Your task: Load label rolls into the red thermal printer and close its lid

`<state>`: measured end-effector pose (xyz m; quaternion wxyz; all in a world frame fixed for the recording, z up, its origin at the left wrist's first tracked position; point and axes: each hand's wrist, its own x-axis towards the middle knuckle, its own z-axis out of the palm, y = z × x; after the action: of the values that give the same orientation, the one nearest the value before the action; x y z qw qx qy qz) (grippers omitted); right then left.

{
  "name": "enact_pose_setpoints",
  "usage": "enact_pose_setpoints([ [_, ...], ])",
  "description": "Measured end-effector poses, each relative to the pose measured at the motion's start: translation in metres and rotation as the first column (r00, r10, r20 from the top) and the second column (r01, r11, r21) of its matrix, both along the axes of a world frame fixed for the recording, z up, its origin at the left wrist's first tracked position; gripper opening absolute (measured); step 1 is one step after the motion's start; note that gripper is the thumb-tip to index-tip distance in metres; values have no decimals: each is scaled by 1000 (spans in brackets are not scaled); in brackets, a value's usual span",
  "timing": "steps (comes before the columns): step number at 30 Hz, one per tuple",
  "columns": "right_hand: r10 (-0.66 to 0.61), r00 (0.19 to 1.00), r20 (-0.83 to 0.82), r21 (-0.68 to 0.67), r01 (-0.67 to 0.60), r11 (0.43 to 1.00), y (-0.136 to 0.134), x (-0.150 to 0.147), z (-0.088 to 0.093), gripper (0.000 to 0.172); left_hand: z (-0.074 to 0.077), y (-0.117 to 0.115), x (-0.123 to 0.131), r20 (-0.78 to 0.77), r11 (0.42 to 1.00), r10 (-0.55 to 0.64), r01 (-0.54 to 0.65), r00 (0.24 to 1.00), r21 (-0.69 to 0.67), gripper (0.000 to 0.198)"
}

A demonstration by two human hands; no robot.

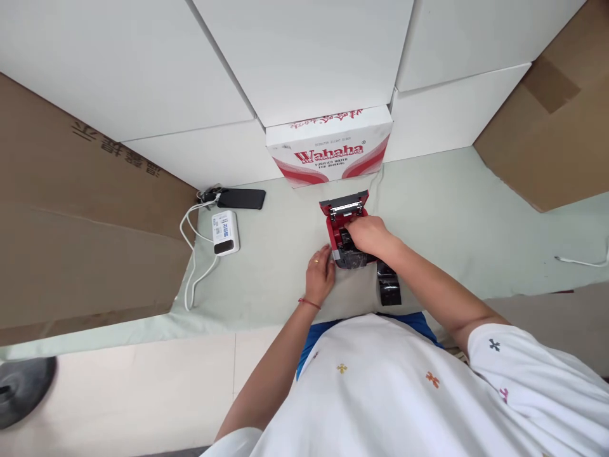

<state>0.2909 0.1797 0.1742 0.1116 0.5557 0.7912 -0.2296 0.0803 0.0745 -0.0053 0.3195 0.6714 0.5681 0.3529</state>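
Note:
A small red and dark grey label printer (332, 230) lies on the cloth-covered table with its lid (343, 202) raised. Glossy black material (352, 259) lies across its front part. My right hand (370, 235) reaches into the printer from the right, fingers curled down; their tips and whatever they hold are hidden inside. Against the printer's left side, my left hand (320, 274) rests on the table, fingers stretched forward and touching the casing, holding nothing. A glossy black strip (390, 285) lies beside the printer, under my right forearm.
Behind the printer stands a white and red Wahaha carton (330, 149). A black phone (242, 198) and a white power bank (225, 232) with white cables (193, 279) lie left. Large brown cartons flank the table (271, 279); a white cable end (580, 261) lies right.

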Motion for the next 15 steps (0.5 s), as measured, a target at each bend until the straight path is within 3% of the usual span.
enact_pose_setpoints([
  [3,0,998,57,-48,2,999,10,-16,-5,46,-4,-2,5,-84,999,-15,19,996,47,39],
  [8,-50,999,3,-20,50,999,0,-14,7,39,-5,0,5,-170,995,-23,40,985,96,44],
  [11,-60,989,-132,24,64,998,-16,8,24,38,-6,0,5,-194,993,-26,48,981,110,46],
  [15,-88,943,-319,10,97,995,-38,70,34,44,-7,-2,5,-205,992,-29,53,978,113,46],
])
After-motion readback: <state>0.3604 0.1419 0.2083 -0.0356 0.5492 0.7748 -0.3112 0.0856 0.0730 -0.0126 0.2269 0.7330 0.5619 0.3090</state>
